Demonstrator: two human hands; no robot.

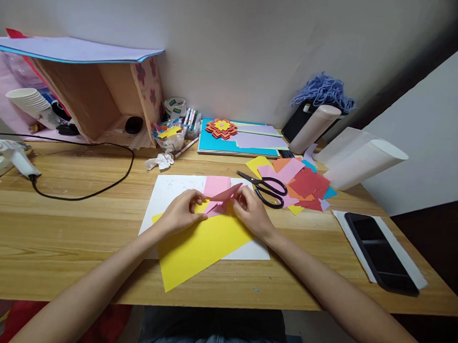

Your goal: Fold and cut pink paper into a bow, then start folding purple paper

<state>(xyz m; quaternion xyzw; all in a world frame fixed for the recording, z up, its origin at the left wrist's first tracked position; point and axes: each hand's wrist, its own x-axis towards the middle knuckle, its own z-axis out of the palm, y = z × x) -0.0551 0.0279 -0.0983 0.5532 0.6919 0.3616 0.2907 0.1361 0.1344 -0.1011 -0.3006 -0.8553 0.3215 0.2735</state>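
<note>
A folded piece of pink paper [227,193] is raised a little above the table between my two hands. My left hand [184,210] pinches its left end, thumb and fingers curled. At its right end, the fingers of my right hand [250,211] are closed on the paper. Below it lie smaller folded pink pieces [215,208] on a yellow sheet [202,247]. A flat pink sheet [217,184] shows just behind the held paper. Under all of these is a white sheet [248,252]. Black-handled scissors [270,186] lie beyond my right hand.
Coloured paper scraps [308,186] spread behind the scissors. A phone [380,251] rests at the right. At the left are a glue gun [13,156] with its cord and a cardboard box [113,99]. A layered paper flower [221,128] lies at the back by a blue sheet [211,146].
</note>
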